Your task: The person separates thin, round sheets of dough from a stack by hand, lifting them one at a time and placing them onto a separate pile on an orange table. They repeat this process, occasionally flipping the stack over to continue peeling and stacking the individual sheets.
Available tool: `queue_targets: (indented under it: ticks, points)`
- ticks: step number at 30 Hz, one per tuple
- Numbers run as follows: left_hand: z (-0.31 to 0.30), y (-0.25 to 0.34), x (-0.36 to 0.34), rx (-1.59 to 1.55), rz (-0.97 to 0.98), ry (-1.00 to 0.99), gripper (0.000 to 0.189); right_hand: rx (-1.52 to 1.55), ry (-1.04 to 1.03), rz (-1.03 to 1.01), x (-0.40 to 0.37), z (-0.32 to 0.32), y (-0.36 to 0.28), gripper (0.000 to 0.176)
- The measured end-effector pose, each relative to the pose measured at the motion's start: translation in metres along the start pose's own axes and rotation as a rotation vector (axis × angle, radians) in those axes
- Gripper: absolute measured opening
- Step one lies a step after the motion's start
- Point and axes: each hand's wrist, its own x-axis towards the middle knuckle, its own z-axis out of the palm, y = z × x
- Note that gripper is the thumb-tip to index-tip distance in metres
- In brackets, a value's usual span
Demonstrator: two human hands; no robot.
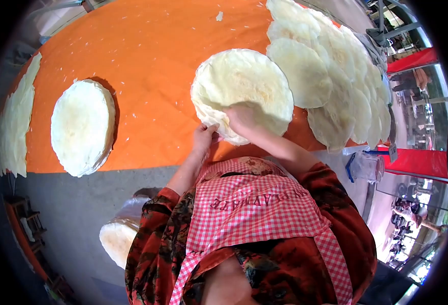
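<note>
A thick round stack of thin, pale flatbreads point(249, 76) lies on the orange cloth in front of me. My left hand point(203, 137) is at the near-left rim of this stack, thumb and fingers pinched on the edge of a flatbread. Over the near-left part of the stack rests my right hand point(241, 118), its knuckles bent and its fingertips hidden against the bread. Between the two hands the upper sheet looks creased and partly lifted. Whether the right fingers grip a sheet I cannot make out.
The orange cloth point(153, 91) bears a second flatbread stack point(82, 127) at left and overlapping single flatbreads point(336, 76) at right. More flatbreads point(13, 122) lie at the far left edge. Below the table, another bagged stack point(120, 239) stands by my left side.
</note>
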Motion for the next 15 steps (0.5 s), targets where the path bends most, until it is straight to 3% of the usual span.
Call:
queue_targets:
  ticks: [3, 4, 7, 8, 12, 15]
  points:
    - [0.004, -0.001, -0.001, -0.012, 0.024, -0.011, 0.012, 0.018, 0.147, -0.087, 0.005, -0.003, -0.008, 0.018]
    - [0.003, -0.002, -0.001, -0.012, 0.026, -0.010, 0.011, -0.094, -0.124, 0.031, 0.001, -0.024, -0.020, 0.029]
    - [0.002, -0.002, 0.002, -0.060, 0.032, -0.021, 0.008, -0.015, -0.121, 0.005, -0.003, 0.015, -0.025, 0.049]
    - [0.000, -0.001, 0.005, -0.074, 0.018, -0.051, 0.008, -0.062, -0.263, 0.086, -0.002, 0.010, -0.033, 0.063]
    - [0.001, 0.001, 0.001, -0.128, 0.029, -0.135, 0.010, 0.049, 0.005, 0.067, -0.015, 0.053, -0.027, 0.059]
    - [0.008, 0.000, 0.007, -0.107, 0.069, -0.169, 0.011, 0.061, 0.115, 0.047, -0.015, 0.045, -0.022, 0.050]
